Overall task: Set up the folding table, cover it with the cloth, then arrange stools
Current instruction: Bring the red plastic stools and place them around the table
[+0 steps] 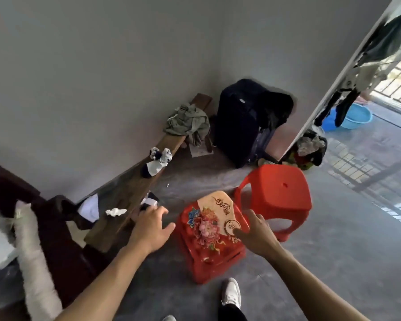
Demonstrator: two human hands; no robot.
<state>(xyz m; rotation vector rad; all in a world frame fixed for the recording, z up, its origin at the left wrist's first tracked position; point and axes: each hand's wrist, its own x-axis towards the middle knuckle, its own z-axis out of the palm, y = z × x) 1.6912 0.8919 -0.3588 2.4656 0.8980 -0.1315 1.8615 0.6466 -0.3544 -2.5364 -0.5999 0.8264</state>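
Two red plastic stools stand on the concrete floor (333, 262), both upright with seats facing up. The flowered stool (212, 237), its seat printed with peonies and lettering, stands nearest the person; its seat runs long from the near left toward the far right. The plain red stool (280, 193) stands just beyond it to the right, the two close together or touching; contact cannot be confirmed. The left hand (149, 228) hovers at the flowered stool's left edge, fingers spread and gripping nothing. The right hand (256, 230) is over the seat's right side, fingers extended; whether it touches the seat cannot be told. One wooden bench (134, 193) runs along the wall, carrying socks (158, 163) mid-length and crumpled clothing (188, 121) at its far end. One dark suitcase (241, 121) stands in the corner. One white shoe (230, 293) shows at the bottom.
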